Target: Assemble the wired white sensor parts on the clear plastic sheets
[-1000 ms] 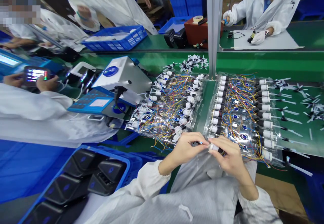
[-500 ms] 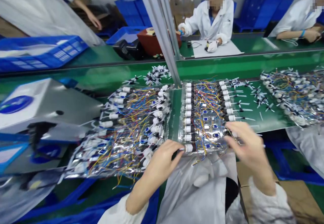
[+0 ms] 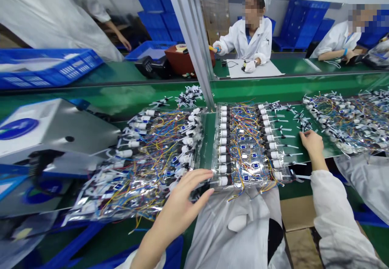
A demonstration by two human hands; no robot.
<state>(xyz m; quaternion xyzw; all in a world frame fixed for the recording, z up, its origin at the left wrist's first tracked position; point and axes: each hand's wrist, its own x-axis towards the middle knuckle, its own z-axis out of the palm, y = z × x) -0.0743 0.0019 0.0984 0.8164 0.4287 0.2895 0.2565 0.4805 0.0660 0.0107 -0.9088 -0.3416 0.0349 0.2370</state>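
In the middle, a clear plastic sheet [image 3: 247,164] carries two columns of white cylinders with dark ends, and yellow, red and blue wires between them. My left hand [image 3: 178,202] is by its lower left corner, beside the lowest left white cylinder [image 3: 224,181]; thumb and fingers are apart, with something dark partly hidden behind them. To the right, my right hand [image 3: 313,143] is at the near edge of a small pile of black pieces with white strips [image 3: 302,120]. Its fingertips are drawn together; whatever is between them is too small to make out. Similar pieces stick out from the sheet's right-hand cylinders.
Another wired sheet [image 3: 146,167] lies to the left, and more wired units [image 3: 349,119] are at the right. A grey metal machine [image 3: 79,131] stands far left. A metal post [image 3: 194,38] rises behind the bench. Co-workers in white coats sit across; a blue crate [image 3: 75,66] is back left.
My right hand has moved from the sheet's right column out to the pile at the right. My left hand's thumb and fingers have spread away from the lowest left cylinder. The view has shifted slightly.
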